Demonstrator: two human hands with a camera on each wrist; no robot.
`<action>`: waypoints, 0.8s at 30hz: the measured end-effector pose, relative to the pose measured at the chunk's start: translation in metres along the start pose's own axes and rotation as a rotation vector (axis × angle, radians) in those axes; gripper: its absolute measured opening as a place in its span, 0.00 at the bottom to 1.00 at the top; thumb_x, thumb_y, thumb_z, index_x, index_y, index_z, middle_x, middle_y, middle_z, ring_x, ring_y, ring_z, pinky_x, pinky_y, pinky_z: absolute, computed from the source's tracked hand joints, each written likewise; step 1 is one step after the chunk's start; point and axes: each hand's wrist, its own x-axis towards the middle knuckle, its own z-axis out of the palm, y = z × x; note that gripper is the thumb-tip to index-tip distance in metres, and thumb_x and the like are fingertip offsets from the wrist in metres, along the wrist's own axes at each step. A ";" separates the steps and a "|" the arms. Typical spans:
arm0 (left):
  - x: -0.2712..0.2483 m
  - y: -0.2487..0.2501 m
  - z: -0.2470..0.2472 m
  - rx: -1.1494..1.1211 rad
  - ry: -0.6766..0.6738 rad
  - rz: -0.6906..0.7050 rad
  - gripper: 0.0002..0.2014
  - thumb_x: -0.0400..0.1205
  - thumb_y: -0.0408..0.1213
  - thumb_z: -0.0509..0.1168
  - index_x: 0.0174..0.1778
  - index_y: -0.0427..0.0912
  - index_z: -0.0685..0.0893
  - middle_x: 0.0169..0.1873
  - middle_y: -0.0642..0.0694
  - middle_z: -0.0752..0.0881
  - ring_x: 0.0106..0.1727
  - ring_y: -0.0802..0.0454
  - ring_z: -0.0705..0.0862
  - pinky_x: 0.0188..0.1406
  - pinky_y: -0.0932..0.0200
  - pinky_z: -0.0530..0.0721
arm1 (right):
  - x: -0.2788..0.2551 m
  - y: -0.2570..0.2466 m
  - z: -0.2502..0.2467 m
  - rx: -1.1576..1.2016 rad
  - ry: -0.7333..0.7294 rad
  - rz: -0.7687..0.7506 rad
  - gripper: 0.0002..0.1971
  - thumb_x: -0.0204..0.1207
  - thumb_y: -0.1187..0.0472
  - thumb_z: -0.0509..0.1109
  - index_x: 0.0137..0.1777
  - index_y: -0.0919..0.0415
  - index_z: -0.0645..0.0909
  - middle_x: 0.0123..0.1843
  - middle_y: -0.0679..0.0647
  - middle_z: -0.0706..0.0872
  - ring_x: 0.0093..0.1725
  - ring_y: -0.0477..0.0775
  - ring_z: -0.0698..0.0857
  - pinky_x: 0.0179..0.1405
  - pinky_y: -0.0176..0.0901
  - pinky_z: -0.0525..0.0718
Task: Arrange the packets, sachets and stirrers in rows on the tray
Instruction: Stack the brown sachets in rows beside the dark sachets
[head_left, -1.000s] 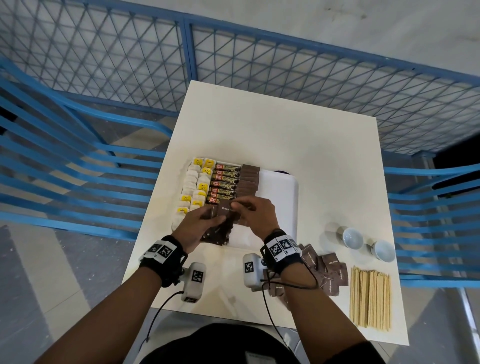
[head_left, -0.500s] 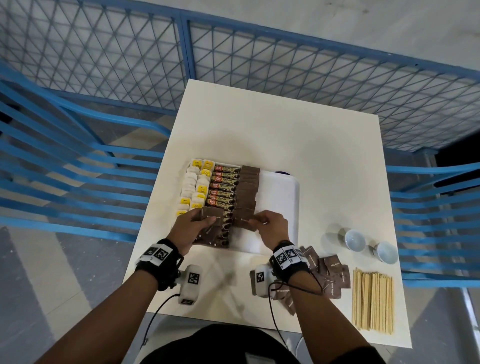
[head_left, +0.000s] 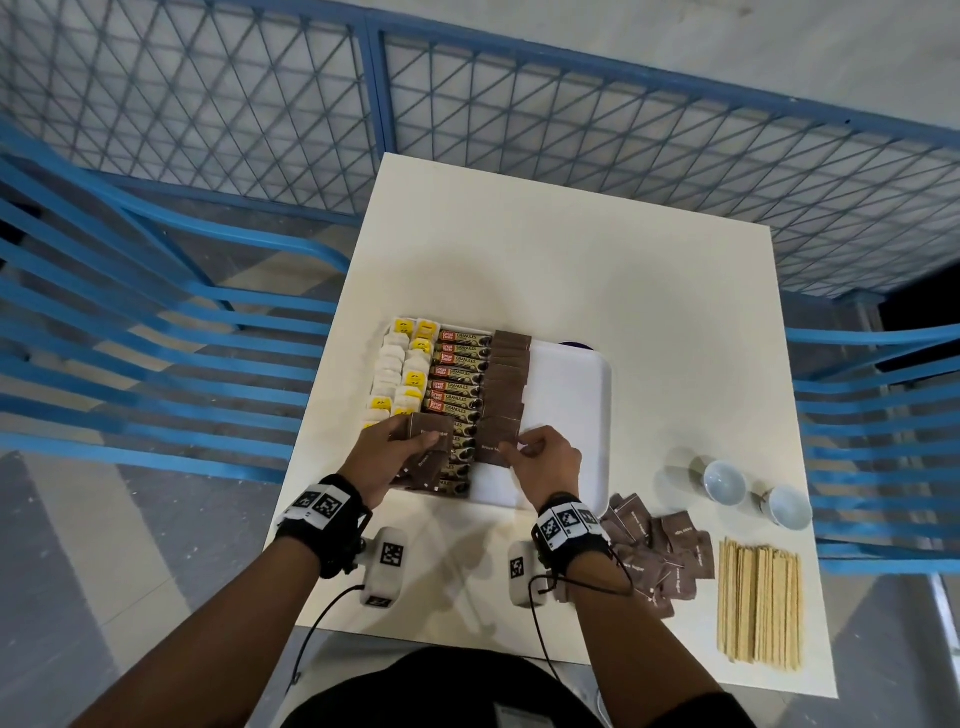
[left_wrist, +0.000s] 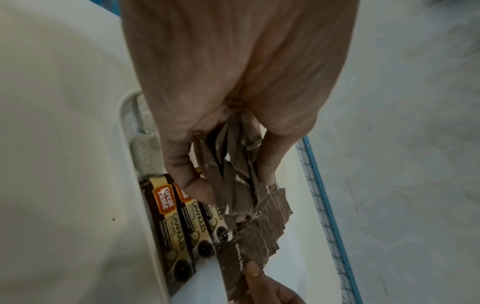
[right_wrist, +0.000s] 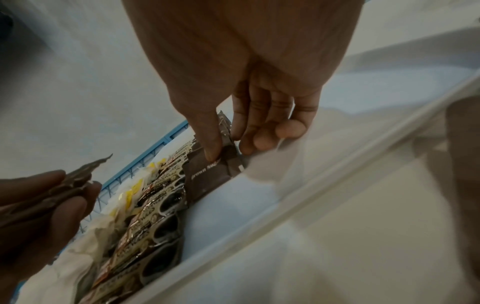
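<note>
Cream rectangular bench (head_left: 571, 270). Two small white ceramic cups (head_left: 724, 480), near the right edge, side by side. Blue metal mesh fence (head_left: 571, 119) behind; blue slatted chairs (head_left: 130, 332) either side.

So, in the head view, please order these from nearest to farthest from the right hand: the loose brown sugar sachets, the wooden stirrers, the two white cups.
1. Loose brown sugar sachets, beside the right hand's wrist.
2. Two white cups, farther right; wooden stirrers, at the near right corner: too close to call.

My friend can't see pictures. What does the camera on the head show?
Two hands work over a white tray on a table: the left hand holds a stack of brown sugar packets, and the right hand lays one packet at the near end of a brown row.
</note>
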 end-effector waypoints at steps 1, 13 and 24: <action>0.000 0.000 0.000 -0.002 -0.001 -0.005 0.15 0.80 0.30 0.75 0.62 0.37 0.89 0.59 0.29 0.89 0.56 0.30 0.90 0.58 0.29 0.87 | -0.001 0.001 0.000 -0.002 0.000 0.002 0.13 0.67 0.48 0.83 0.44 0.50 0.83 0.37 0.46 0.88 0.46 0.49 0.86 0.46 0.37 0.79; 0.002 0.001 0.003 0.027 -0.057 -0.061 0.19 0.81 0.20 0.66 0.68 0.35 0.85 0.64 0.26 0.86 0.64 0.23 0.85 0.62 0.28 0.85 | -0.002 0.003 0.003 0.019 -0.011 0.009 0.16 0.62 0.52 0.88 0.40 0.52 0.82 0.34 0.45 0.87 0.45 0.50 0.87 0.53 0.44 0.85; -0.008 0.002 0.005 0.060 -0.116 -0.020 0.17 0.81 0.22 0.69 0.66 0.39 0.86 0.61 0.34 0.89 0.61 0.32 0.88 0.57 0.33 0.88 | -0.013 -0.011 -0.005 0.072 0.029 -0.146 0.09 0.74 0.49 0.78 0.48 0.51 0.85 0.35 0.46 0.87 0.39 0.45 0.85 0.42 0.39 0.79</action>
